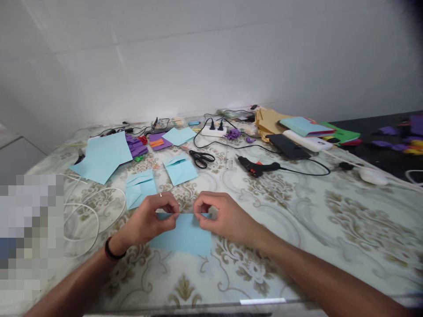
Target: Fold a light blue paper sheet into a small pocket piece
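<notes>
A light blue sheet of paper (185,237) lies on the table close to me, its far edge between my two hands. My left hand (158,218) pinches that edge near its left end, thumb against fingers. Toward the right end, my right hand (218,215) pinches the same edge in a like way. Just beyond my left hand rests a folded light blue paper envelope (140,189), partly covered by that hand. Another folded blue envelope (180,170) sits farther back, with black-handled scissors (201,158) beside it.
Loose blue sheets (105,156) and purple paper strips (135,146) lie at the back left. A black glue gun (257,166) with its cord is right of the scissors. Behind are a white power strip (214,131), a dark phone (287,146) and stacked coloured paper (307,126). A white cable (95,220) loops at left.
</notes>
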Motion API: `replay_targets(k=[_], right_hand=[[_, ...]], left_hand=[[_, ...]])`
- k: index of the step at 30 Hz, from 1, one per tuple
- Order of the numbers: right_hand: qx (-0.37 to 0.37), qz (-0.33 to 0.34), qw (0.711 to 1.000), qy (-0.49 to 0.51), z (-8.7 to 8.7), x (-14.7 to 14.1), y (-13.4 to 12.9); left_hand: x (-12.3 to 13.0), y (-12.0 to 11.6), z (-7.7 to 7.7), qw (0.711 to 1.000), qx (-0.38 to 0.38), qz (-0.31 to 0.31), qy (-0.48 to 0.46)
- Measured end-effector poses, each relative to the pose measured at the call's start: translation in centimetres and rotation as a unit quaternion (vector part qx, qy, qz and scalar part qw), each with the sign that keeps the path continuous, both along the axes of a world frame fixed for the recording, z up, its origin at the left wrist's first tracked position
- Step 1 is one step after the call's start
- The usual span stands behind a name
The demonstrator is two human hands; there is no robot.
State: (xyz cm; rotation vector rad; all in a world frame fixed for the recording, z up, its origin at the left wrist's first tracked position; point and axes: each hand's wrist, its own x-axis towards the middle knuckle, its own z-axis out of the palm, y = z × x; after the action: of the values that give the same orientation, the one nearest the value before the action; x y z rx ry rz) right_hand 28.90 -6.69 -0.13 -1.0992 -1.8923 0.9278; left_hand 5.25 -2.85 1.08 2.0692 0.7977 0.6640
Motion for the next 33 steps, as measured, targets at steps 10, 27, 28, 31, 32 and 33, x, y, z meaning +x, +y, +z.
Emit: replay_targets(k=[10, 27, 28, 31, 32, 33], right_hand=[[-0.046, -0.027, 0.999, -0.002, 0.0, 1.6, 1.4], [0.025, 0.001, 1.0, 0.004, -0.6, -1.3, -0.6], [0.029, 0.004, 1.0, 0.007, -0.7, -1.5, -0.8], [0.039, 0.01, 0.999, 0.018, -0.8, -1.7, -0.9], [0.042, 0.01, 0.999, 0.021, -0.8, -1.6, -0.9], [0.043, 0.009, 0.999, 0.023, -0.7, -1.6, -0.9]], left_hand=[[-0.9, 1.3, 0.2, 0.999, -0.003, 0.041, 0.009], [0.5, -0.8, -0.4, 1.0, 0.021, -0.014, 0.004], [0.7, -1.0, -0.3, 1.0, 0.023, -0.018, 0.002], [0.8, -1.3, -0.3, 0.999, 0.027, -0.017, 0.001], [0.8, -1.3, -0.3, 1.0, 0.027, -0.016, 0.001], [0.8, -1.3, -0.3, 1.0, 0.025, -0.016, 0.001]])
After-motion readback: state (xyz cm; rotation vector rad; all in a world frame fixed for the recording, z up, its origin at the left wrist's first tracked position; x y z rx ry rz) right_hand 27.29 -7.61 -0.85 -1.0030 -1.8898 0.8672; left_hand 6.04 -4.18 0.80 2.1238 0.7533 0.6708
